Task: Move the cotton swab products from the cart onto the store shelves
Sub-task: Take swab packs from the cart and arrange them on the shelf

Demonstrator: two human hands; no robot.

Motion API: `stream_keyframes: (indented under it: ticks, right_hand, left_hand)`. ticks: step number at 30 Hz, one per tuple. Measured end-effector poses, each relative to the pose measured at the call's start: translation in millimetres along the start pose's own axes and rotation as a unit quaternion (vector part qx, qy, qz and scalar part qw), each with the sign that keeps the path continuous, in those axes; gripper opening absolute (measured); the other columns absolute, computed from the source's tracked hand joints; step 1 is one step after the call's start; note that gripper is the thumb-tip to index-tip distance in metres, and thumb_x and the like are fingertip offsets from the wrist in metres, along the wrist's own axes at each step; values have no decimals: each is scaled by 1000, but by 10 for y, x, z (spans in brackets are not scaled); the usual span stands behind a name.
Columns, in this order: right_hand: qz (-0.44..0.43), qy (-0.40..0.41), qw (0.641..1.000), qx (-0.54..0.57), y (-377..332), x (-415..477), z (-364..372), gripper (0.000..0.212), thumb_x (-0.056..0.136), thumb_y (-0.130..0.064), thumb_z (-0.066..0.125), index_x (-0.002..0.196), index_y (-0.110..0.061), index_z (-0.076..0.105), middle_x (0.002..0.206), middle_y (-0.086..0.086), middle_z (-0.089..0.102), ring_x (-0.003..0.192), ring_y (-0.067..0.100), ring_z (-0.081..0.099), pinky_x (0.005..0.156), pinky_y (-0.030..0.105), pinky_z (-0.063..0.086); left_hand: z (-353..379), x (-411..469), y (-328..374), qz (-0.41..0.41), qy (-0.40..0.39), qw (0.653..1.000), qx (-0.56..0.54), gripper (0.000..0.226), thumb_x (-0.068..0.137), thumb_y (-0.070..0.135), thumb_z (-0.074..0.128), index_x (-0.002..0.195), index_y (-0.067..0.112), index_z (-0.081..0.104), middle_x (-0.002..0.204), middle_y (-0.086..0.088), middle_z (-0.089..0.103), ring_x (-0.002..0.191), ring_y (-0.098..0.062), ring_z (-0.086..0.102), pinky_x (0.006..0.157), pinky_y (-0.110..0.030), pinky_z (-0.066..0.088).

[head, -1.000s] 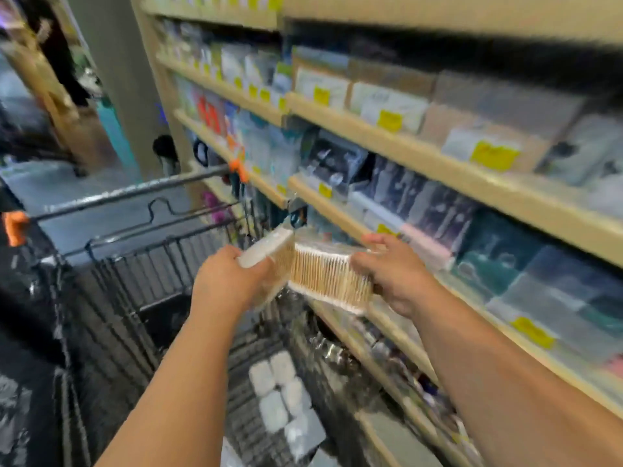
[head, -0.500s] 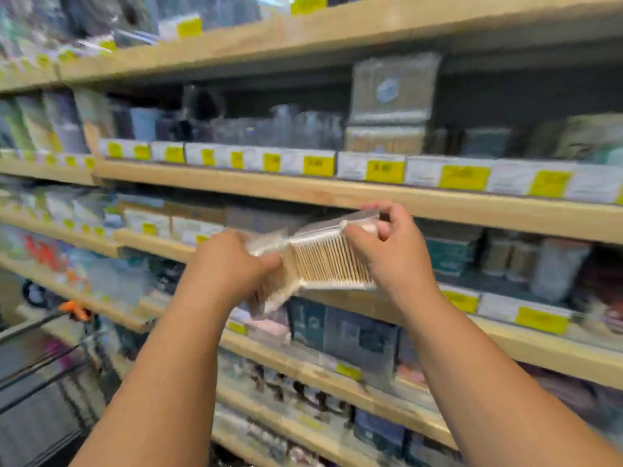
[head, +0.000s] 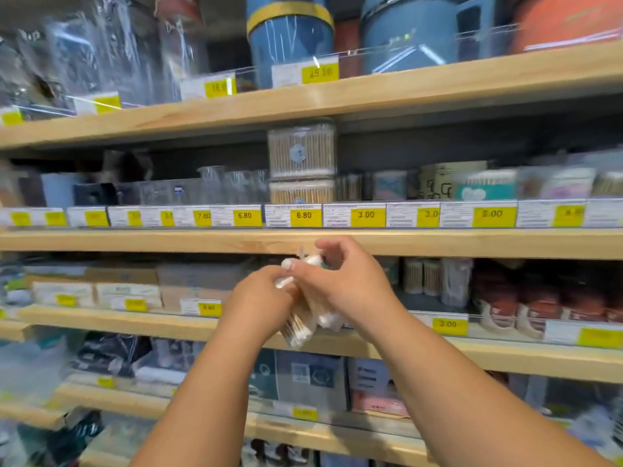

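Clear plastic packs of wooden-stick cotton swabs (head: 301,323) hang between both hands in front of the wooden shelves. My left hand (head: 259,303) grips them from the left, and my right hand (head: 347,286) pinches their upper end near the edge of the middle shelf (head: 472,242). The packs hang tilted, white tips at top and bottom. On the shelf above, two clear tubs of cotton swabs (head: 301,163) stand stacked behind a 6.80 tag. The cart is out of view.
Blue cylindrical containers (head: 290,38) and wrapped goods fill the top shelf. Small swab jars (head: 423,276) and dark red packs (head: 539,298) stand on the shelf right of my hands. Boxes (head: 124,291) line its left part. Yellow price tags run along every shelf edge.
The view swung up from the cart to the shelves. My hands came closer together and turned the swab packs from lying sideways to hanging more upright, close to the middle shelf edge.
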State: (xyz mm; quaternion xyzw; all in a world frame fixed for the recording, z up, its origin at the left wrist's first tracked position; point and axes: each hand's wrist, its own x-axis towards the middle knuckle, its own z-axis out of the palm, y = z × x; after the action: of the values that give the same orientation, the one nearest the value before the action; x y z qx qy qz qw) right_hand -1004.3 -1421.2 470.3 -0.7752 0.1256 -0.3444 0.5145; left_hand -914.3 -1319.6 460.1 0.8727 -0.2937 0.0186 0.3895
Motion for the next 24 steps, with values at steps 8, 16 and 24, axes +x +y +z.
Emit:
stream_keyframes:
  ticks: [8,16,24]
  right_hand:
    - [-17,-131,991,-19,177,36,-239,35,87,-14,66,118,-30,63,118,-8,61,110,10,56,101,36,46]
    - [63,-134,986,-76,470,23,-294,96,39,-75,79,117,-70,23,138,-1,48,122,23,53,100,46,46]
    - [150,-44,986,-60,672,-73,-424,73,53,-60,82,110,-26,53,109,-10,66,97,9,65,86,36,54]
  left_hand:
    - [-49,-28,-221,-42,-106,971,-211,27,92,7,48,91,19,72,87,-7,76,75,-23,71,69,-37,59]
    - [40,-27,-313,-34,-175,947,-266,21,98,15,50,92,17,70,90,-8,76,88,-26,72,83,-42,57]
    - [269,103,-317,-46,-202,940,-272,22,94,16,57,114,9,63,97,-11,75,93,-30,71,83,-44,57]
